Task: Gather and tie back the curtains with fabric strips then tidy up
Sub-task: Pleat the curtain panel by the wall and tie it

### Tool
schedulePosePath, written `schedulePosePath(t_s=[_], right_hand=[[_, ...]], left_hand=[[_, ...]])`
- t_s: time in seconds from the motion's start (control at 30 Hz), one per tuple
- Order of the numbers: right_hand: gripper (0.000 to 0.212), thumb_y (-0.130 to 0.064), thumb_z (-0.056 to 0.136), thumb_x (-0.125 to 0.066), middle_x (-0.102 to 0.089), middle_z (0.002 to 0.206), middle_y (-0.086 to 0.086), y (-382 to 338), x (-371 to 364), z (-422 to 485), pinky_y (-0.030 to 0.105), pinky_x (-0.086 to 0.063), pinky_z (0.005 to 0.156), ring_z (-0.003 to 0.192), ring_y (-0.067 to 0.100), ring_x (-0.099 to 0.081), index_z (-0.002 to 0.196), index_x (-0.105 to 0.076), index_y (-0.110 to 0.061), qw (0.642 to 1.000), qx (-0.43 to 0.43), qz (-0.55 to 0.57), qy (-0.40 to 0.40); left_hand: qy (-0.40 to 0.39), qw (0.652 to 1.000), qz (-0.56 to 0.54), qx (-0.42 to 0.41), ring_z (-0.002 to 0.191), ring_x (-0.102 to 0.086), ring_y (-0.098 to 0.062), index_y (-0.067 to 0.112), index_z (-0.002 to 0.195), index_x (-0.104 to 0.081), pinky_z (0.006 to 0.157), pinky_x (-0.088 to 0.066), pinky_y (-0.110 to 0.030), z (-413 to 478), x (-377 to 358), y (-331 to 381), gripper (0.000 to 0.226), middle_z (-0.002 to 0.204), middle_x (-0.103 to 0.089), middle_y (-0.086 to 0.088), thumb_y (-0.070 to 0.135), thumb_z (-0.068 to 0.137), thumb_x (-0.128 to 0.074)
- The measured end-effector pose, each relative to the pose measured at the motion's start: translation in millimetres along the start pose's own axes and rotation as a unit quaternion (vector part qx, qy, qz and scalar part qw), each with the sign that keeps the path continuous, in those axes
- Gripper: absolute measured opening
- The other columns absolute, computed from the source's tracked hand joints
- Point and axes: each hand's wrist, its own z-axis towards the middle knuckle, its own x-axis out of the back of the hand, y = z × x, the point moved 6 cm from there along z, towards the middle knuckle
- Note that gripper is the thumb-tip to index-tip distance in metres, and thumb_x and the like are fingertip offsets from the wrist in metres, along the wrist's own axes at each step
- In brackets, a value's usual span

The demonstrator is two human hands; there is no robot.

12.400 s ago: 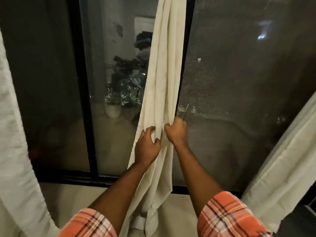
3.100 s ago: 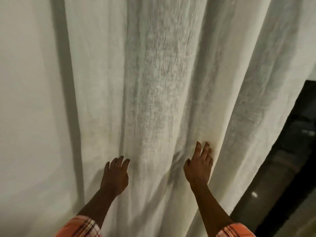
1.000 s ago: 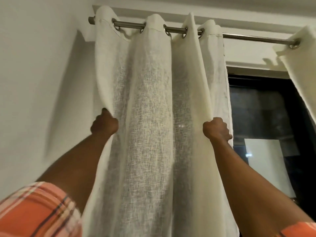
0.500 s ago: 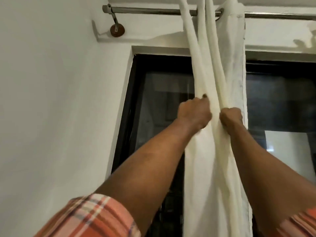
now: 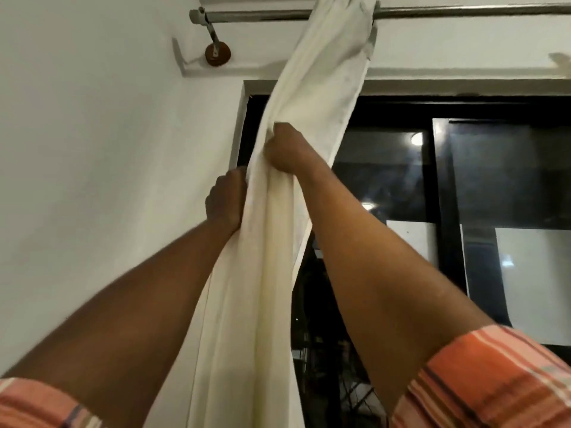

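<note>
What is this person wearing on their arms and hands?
Short sleeves of orange plaid with white and dark stripes: left sleeve, right sleeve. The forearms are bare. The left hand and right hand wear no gloves, and no watch or ring shows.

Metal rod, 1 wall bracket (left end), bunched cream curtain hanging
</note>
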Motion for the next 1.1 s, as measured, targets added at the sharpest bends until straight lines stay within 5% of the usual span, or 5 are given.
schedulePosePath(t_s=[0.2,0.43,0.73,0.87,1.1], right_hand=[[0.043,-0.023,0.087,-0.048,-0.056,0.126,0.009,81,13,-42,0.048,-0.043,0.100,0.114,0.033,-0.054,0.129,-0.046,-0.015,0.991,-0.113,0.022,0.063],[0.060,-0.041,0.093,-0.049,-0.046,0.136,0.011,113,58,-51,0.047,-0.041,0.099,0.121,0.034,-0.048,0.145,-0.028,-0.021,0.969,-0.117,-0.001,0.217],[0.066,-0.037,0.096,-0.046,-0.046,0.142,0.013,159,93,-51,0.046,-0.041,0.099,0.126,0.035,-0.049,0.152,-0.014,-0.022,0.971,-0.133,0.037,0.196],[0.049,-0.047,0.100,-0.032,-0.063,0.122,0.013,175,93,-48,0.044,-0.042,0.101,0.117,0.030,-0.057,0.134,-0.048,-0.016,0.965,-0.115,0.160,0.175],[0.058,-0.039,0.090,-0.062,-0.052,0.136,0.004,188,79,-58,0.040,-0.049,0.095,0.118,0.025,-0.056,0.139,-0.037,-0.020,0.973,-0.080,0.165,0.141]], left_hand=[[-0.097,0.993,-0.058,-0.031,0.098,-0.061,-0.026,0.020,0.118,-0.056,0.080,-0.049,-0.035,-9,-20,20,0.034,0.104,-0.062,0.002,0.032,0.087,-0.055],[-0.086,0.992,-0.055,-0.072,0.111,-0.058,-0.027,0.033,0.149,-0.008,0.091,-0.050,-0.044,-15,-42,62,0.078,0.137,-0.050,-0.002,0.029,0.088,-0.056],[-0.162,0.976,-0.135,-0.044,0.130,-0.046,-0.029,0.039,0.149,0.002,0.107,-0.039,-0.050,-33,-89,88,0.075,0.153,-0.034,-0.002,0.050,0.093,-0.048],[-0.153,0.964,-0.214,-0.036,0.141,-0.031,-0.027,0.035,0.150,0.008,0.114,-0.027,-0.047,-41,-104,107,0.081,0.159,-0.017,0.003,0.052,0.094,-0.048],[-0.081,0.969,-0.220,-0.073,0.133,-0.041,-0.024,0.035,0.149,0.009,0.105,-0.042,-0.047,-61,-119,120,0.091,0.156,-0.022,-0.002,0.037,0.091,-0.061]])
